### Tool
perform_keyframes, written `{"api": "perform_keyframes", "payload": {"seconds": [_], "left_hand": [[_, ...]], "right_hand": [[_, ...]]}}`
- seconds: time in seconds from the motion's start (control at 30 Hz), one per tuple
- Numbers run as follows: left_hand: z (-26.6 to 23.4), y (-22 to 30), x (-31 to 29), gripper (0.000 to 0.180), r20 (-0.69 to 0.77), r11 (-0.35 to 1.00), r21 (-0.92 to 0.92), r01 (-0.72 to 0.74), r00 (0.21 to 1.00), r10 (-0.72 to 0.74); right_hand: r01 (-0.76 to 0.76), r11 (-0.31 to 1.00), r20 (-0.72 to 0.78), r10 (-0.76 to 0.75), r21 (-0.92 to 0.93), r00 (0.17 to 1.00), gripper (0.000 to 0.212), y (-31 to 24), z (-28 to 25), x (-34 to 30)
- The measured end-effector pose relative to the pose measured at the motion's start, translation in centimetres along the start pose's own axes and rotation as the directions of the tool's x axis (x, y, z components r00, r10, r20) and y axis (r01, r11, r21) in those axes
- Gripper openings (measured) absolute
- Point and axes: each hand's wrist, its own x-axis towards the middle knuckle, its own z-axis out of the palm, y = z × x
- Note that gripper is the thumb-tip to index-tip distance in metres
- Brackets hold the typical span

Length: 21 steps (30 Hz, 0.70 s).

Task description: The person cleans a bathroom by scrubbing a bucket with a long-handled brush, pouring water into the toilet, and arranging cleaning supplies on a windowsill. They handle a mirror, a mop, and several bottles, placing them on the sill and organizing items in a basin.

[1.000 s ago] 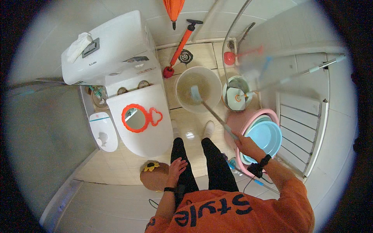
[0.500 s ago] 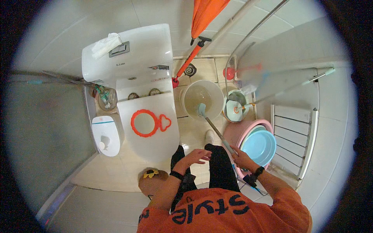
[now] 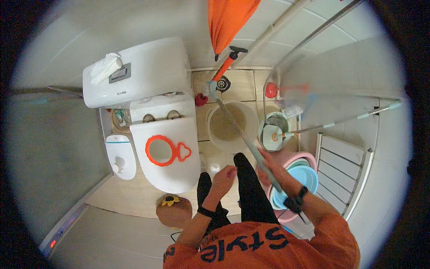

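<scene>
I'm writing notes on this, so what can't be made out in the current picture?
All in the head view:
Right hand: fingers blurred and partly behind the stick.
Bucket: bottom hidden by murky water.
Pink basin: inside mostly covered by the blue basin.
Umbrella: top cut off by the upper edge.

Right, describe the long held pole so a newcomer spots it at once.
Start from the round white plastic bucket on the beige tiled floor. Slanting across it in view is a slim grey-green pole, gripped in the bare right hand. Unlike the silver pole with a flat pale head at right, it is held.
</scene>
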Motion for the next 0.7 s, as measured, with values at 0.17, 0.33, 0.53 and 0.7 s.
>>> {"api": "perform_keyframes", "payload": {"seconds": [0.17,0.33,0.53,0.7], "left_hand": [[2.6,-9.2,-2.2,0.020,-0.154,0.940,0.201,0.275,0.957,-0.247],[6.1,-16.7,-7.8,0.027,-0.174,0.837,0.105,0.537,0.839,-0.516],[9.7,-18.6,-11.2,0.026,-0.233,0.779,0.075,0.622,0.771,-0.593],[10.9,-18.1,-11.1,0.018,-0.275,0.764,-0.106,0.637,0.719,-0.638]], "right_hand": [[-0.130,0.937,0.130,0.092,0.326,0.987,0.040,-9.1,-3.4,17.0],[-0.506,0.385,0.536,0.034,0.772,0.844,0.027,-15.8,-3.4,31.9],[0.145,0.304,-0.100,-0.160,0.942,0.982,0.021,-18.6,-3.1,43.5],[0.553,0.818,-0.289,-0.498,0.157,0.818,0.036,-18.6,-6.8,51.2]]}}
